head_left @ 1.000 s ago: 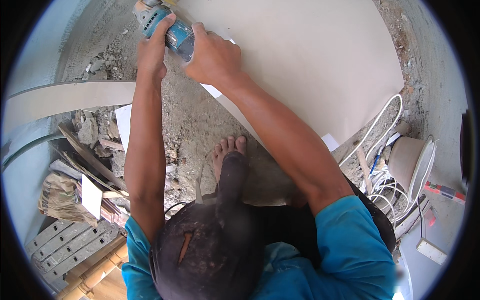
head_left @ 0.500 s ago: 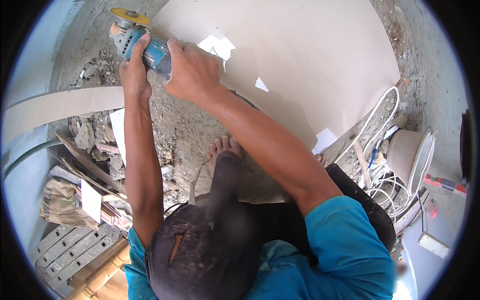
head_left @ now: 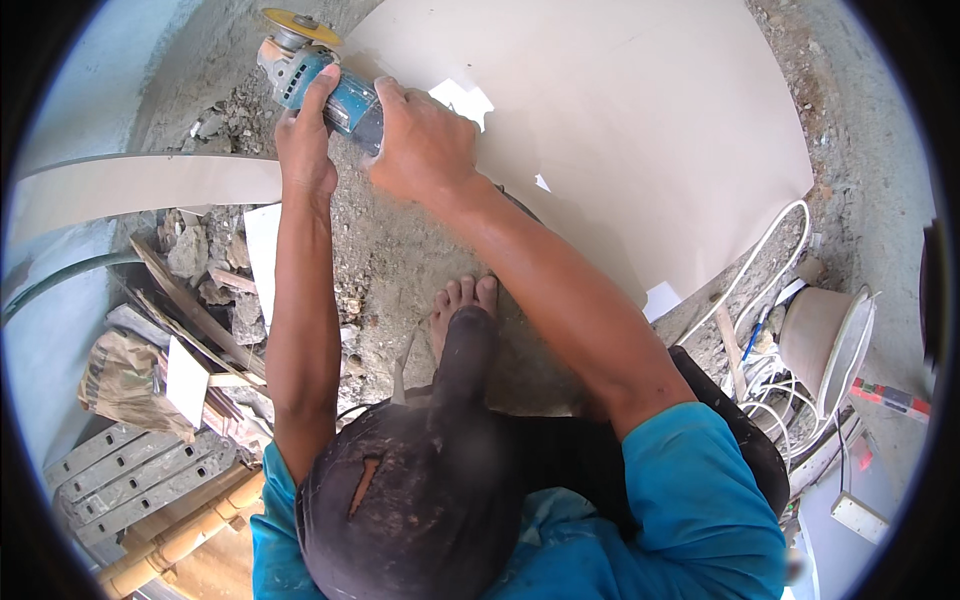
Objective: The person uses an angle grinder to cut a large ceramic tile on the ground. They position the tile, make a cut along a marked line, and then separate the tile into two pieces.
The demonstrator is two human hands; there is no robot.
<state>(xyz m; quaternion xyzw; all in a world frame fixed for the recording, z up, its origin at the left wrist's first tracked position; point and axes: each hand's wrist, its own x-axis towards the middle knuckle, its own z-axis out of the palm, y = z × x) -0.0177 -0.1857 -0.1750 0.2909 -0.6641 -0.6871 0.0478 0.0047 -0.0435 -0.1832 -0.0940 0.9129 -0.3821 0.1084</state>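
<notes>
Both hands (head_left: 425,140) clamp the tubular teal grinder (head_left: 352,100). Round yellow disc (head_left: 320,31)'s visible again, seemingly off the flat beige sheet (head_left: 640,110)'s left edge.

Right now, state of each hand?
Left hand: closed, holding the angle grinder toward its disc end.
Right hand: closed, holding the grinder's rear end.

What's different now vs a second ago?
Grinder drew back toward the person, slightly left; its yellow disc, almost wholly out of view before, now shows. More white shows on the sheet beside the right hand. Nothing newly grasped or released: left hand and right hand keep their grip. Bare foot stayed put; camera shifted slightly.
</notes>
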